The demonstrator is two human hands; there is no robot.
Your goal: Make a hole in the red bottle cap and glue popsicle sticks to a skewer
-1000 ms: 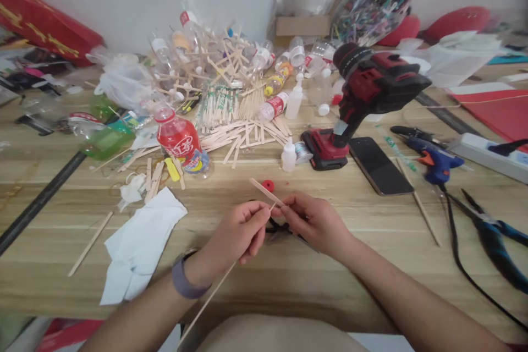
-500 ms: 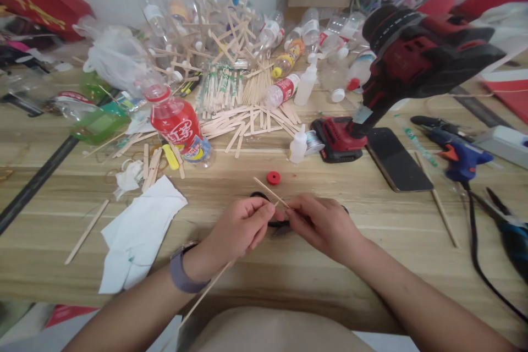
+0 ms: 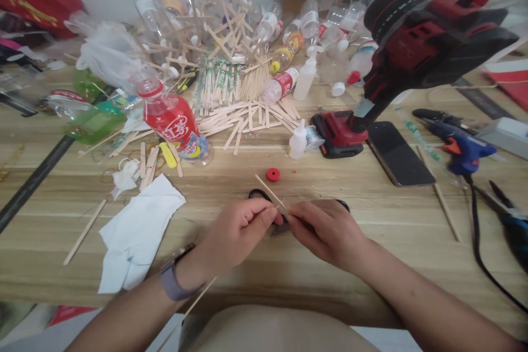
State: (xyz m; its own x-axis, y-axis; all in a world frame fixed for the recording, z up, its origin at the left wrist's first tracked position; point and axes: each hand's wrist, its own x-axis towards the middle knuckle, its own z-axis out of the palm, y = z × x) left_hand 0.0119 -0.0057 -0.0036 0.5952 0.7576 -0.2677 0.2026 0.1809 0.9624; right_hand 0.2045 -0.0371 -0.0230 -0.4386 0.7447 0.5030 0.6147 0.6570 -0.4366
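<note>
My right hand (image 3: 330,231) pinches a thin wooden stick (image 3: 268,189) that slants up and to the left from its fingertips. Closed at the fingertips, my left hand (image 3: 245,228) grips a long thin bamboo skewer (image 3: 202,295), whose lower length runs back beneath my left wrist. The two hands almost meet, and the stick and skewer cross or touch between them; exact contact is hidden. Under the hands lies a black-looped tool (image 3: 259,193), perhaps scissors, mostly covered. Just beyond sits a red disc with a centre hole (image 3: 273,174).
A red drink bottle (image 3: 175,124) stands left, near white paper (image 3: 140,236). Flat wooden sticks (image 3: 229,121) and plastic bottles pile up at the back. A small glue bottle (image 3: 297,142), cordless drill (image 3: 412,44), phone (image 3: 400,154) and blue glue gun (image 3: 468,151) are on the right.
My left wrist has shifted slightly left and down, and less of the skewer shows below it. Both hands keep their grips close together. The whole view has shifted a little.
</note>
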